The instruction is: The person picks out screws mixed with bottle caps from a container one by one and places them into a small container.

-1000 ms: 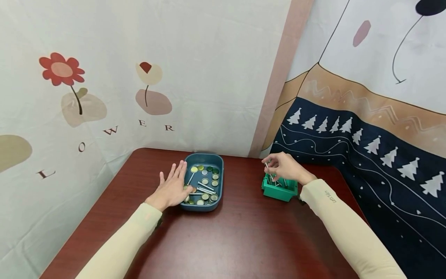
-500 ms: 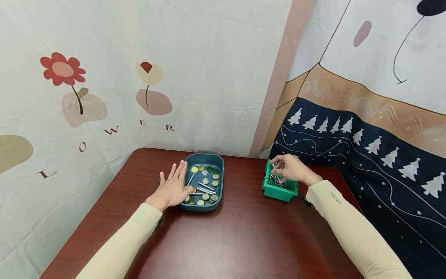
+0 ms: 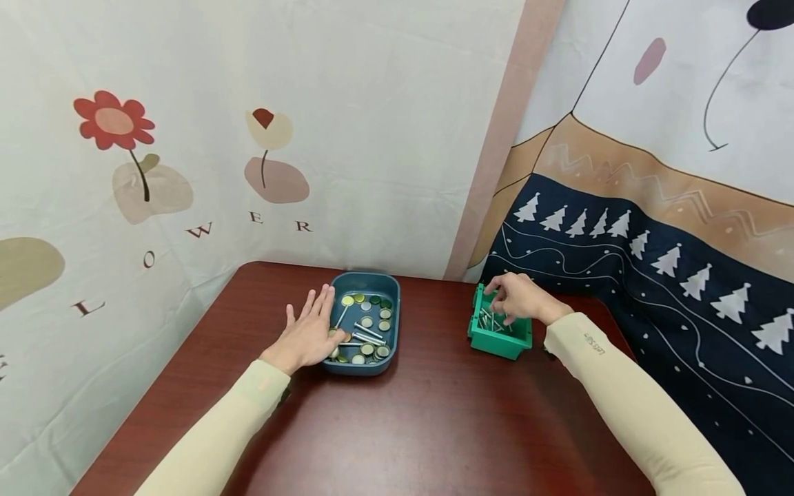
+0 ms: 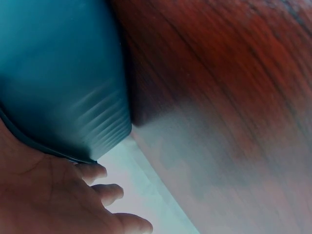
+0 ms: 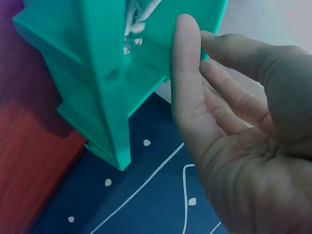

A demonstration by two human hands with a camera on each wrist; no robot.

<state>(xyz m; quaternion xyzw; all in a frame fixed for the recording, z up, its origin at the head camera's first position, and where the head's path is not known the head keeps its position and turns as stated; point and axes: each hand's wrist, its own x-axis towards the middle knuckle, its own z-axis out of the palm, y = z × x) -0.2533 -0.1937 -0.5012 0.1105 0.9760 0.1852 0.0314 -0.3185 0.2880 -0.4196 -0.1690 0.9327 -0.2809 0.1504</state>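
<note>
A blue tray (image 3: pixel 360 369) holds several bottle caps (image 3: pixel 367 350) and several long bolts (image 3: pixel 369 331). My left hand (image 3: pixel 304 337) rests along its left rim, fingers straight and spread, thumb reaching over the inside. The left wrist view has the tray's outer wall (image 4: pixel 63 73) beside the palm. To the right, a green bin (image 3: pixel 499 343) contains several metal bolts (image 3: pixel 489 321). Over that bin hovers my right hand (image 3: pixel 520 296), fingers loosely bent and pointing down. In the right wrist view nothing shows between its thumb and fingertips, close to the bin wall (image 5: pixel 109 73).
Both containers stand toward the back of a dark red wooden table (image 3: pixel 428 413). A pale printed curtain (image 3: pixel 372 138) hangs behind, and a navy cloth with white trees (image 3: pixel 620 275) hangs at the right. Table surface lies between the two containers.
My right hand has shifted slightly right over the green bin, and the bolt it pinched has been let go. The left hand stays on the blue tray.
</note>
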